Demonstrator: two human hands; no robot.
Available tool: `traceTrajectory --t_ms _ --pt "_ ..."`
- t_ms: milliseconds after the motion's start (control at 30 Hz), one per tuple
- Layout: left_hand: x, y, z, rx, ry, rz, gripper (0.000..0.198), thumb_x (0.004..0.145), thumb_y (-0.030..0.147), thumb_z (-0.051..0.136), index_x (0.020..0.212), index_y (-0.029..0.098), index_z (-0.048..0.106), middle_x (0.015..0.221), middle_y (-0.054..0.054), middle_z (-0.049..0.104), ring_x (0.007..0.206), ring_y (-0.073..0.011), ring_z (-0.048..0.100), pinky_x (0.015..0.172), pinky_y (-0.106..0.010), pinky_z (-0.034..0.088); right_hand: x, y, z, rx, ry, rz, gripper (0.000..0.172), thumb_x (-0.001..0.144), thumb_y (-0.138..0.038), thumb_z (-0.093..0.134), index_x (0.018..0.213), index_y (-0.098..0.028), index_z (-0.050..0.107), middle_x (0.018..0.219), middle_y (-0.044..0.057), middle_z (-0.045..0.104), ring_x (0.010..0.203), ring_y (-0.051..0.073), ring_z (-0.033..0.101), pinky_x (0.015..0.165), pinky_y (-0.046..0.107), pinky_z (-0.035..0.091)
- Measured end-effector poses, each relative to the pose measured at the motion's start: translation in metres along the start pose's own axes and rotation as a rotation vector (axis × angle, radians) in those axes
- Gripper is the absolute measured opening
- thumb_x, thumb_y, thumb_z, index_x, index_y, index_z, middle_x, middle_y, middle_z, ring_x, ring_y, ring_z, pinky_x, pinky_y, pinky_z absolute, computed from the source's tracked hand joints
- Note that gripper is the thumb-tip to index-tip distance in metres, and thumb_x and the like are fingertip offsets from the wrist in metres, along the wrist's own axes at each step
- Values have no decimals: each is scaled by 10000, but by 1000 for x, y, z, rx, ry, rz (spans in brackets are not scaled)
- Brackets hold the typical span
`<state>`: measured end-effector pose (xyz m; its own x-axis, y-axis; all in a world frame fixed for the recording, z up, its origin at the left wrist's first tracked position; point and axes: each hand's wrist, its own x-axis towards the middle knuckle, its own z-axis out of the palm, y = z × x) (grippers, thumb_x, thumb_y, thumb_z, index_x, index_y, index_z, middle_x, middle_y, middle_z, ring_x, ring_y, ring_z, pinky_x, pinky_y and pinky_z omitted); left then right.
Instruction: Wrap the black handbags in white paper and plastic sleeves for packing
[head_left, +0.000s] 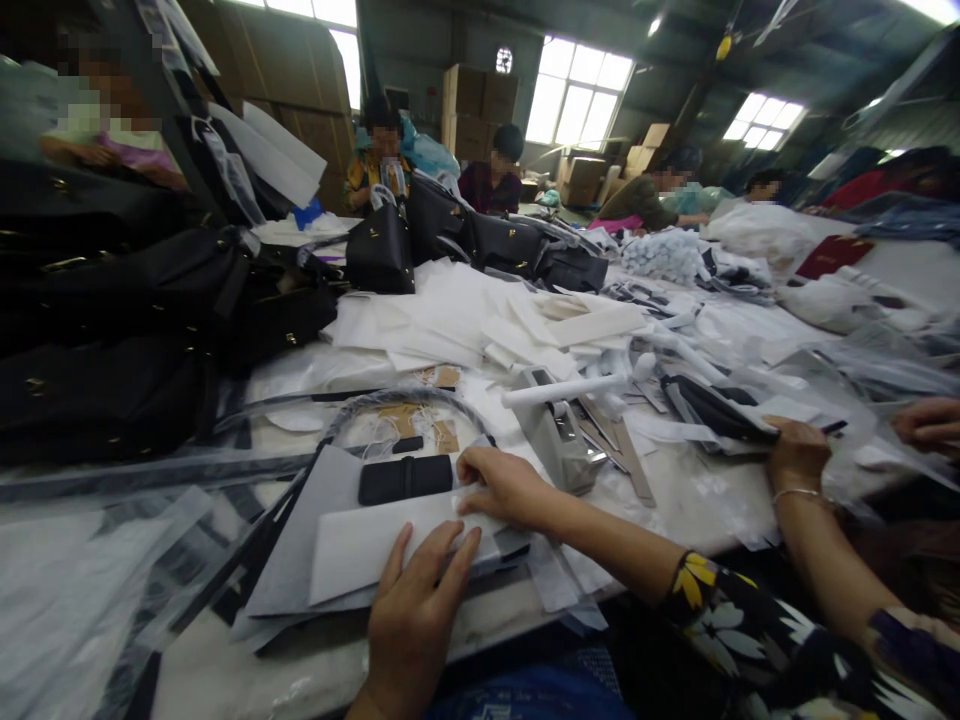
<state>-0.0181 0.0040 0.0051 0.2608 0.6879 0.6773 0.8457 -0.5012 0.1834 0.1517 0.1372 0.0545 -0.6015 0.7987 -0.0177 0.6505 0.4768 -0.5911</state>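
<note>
My left hand (424,595) lies with spread fingers on a folded white padding sheet (352,555). At the sheet's upper edge, my right hand (506,488) has its thumb and fingers pinched together; a small pale bit shows at the tips, too small to name. Under the sheet lies a flat bag wrapped in grey tissue (289,560), its plastic-wrapped handle (397,397) arching away from me. A black strap-like piece with a band (405,479) rests on the tissue just above the white sheet. Cardboard tags with strings (442,435) lie inside the handle's arch.
Right of my hands stands a grey tape dispenser (551,430). Beyond lie piled white sheets (450,310) and black handbags (476,235); more black bags (97,390) are stacked left. A co-worker's hand with a bracelet (801,455) handles a dark item at right. Other people sit farther back.
</note>
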Motion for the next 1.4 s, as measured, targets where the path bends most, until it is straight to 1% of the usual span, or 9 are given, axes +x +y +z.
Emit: traceTrajectory --t_ms 167,333,433,567,667,833,967,1267,1400 --pt "4 -2 -3 55 -86 95 383 999 114 396 1260 214 657 1327 -12 661 1205 -198 627 1243 -415 120 1 -4 7 24 46 49 342 735 -249 826 1003 -230 614 860 -35 672 760 148 597 648 237 371" --pt "2 -12 -1 154 -143 193 416 973 116 390 1324 174 606 1350 -31 639 1191 -200 637 1254 -432 47 -13 -7 3 26 156 60 147 840 -159 697 962 -219 641 957 0 680 822 146 621 724 243 433" --pt "-3 -18 2 188 -170 240 443 962 114 406 1377 158 555 1397 -43 596 1226 -212 614 1254 -465 29 -38 6 -28 64 335 102 95 917 -214 609 1001 -216 653 1006 22 683 870 148 635 821 250 460" --pt "-8 -22 6 193 -183 254 471 947 116 426 1403 173 531 1417 -49 576 1243 -219 604 1253 -469 31 -67 41 -87 60 521 364 200 941 -330 558 978 -187 692 946 59 712 885 206 634 851 311 455" --pt "-7 -22 8 187 -158 259 483 931 106 432 1399 168 535 1400 -60 593 1220 -227 621 1252 -468 46 -68 65 -113 109 398 499 293 914 -391 595 805 -158 736 765 61 726 744 205 641 735 304 468" --pt "-3 -22 8 171 -119 271 462 938 109 424 1378 162 555 1355 -58 634 1186 -227 642 1253 -446 42 -53 76 -117 300 217 659 387 881 -470 651 747 -123 759 748 91 766 705 175 665 667 267 486" --pt "-2 -21 5 171 -125 263 438 951 121 427 1366 158 563 1355 -62 634 1190 -227 639 1250 -449 31 -52 72 -119 432 165 711 330 886 -416 667 795 -113 758 827 111 781 786 184 688 713 285 495" --pt "-4 -19 5 164 -128 246 422 973 150 425 1376 157 549 1364 -59 627 1205 -225 629 1244 -458 43 -42 72 -121 644 87 820 237 898 -316 672 845 -90 721 944 160 776 666 138 702 412 167 317" --pt "-4 -20 6 159 -126 234 430 973 143 406 1378 155 548 1367 -63 624 1203 -228 631 1244 -459 39 -41 73 -126 723 79 812 176 882 -273 699 844 -102 715 892 135 775 610 126 698 407 154 365"
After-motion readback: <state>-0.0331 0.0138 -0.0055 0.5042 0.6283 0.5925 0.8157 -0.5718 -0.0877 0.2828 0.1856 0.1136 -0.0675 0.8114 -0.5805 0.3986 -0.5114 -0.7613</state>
